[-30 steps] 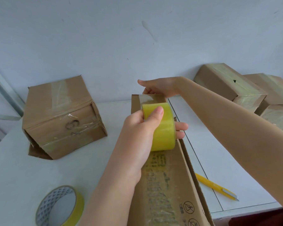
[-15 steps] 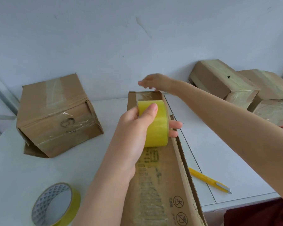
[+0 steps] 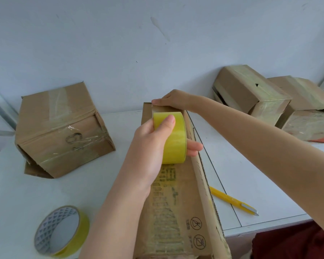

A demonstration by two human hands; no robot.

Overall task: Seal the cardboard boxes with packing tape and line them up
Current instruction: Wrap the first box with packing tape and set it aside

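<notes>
A long, narrow cardboard box with printed text runs away from me down the middle of the white table. My left hand grips a yellow roll of packing tape that rests on the box's top near its far end. My right hand lies flat on the box's far edge, pressing down the tape's free end. A taped box stands at the left. Two more taped boxes sit side by side at the right against the wall.
A second roll of tape lies flat at the table's front left. A yellow utility knife lies to the right of the long box, near the table's front edge. A pale wall stands close behind the table.
My right hand has settled back down onto the box's far edge after lifting slightly. The left hand and roll have stayed near the far end.
</notes>
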